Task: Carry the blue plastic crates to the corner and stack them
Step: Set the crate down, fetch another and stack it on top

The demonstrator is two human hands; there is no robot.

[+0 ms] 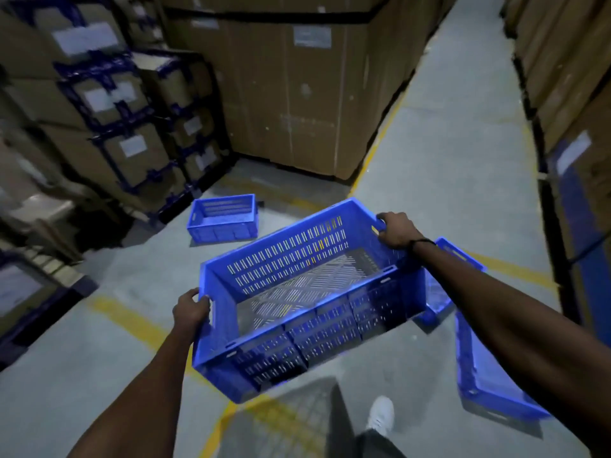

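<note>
I hold an empty blue slotted crate [297, 302] off the floor, tilted, in the middle of the view. My left hand [191, 309] grips its near-left end and my right hand [396, 229] grips its far-right end handle. A second blue crate [223, 218] sits on the floor ahead, near the corner formed by the stacked boxes. Another blue crate [479, 365] lies on the floor at the right, partly hidden behind my right arm, and a further blue crate edge [459, 254] shows behind my right wrist.
Strapped cardboard boxes [109, 127] are stacked at the left. Tall cardboard cartons [291, 94] stand ahead and more cartons [575, 94] line the right of the aisle. Yellow floor lines [132, 319] cross the grey concrete. My white shoe [382, 414] is below the crate.
</note>
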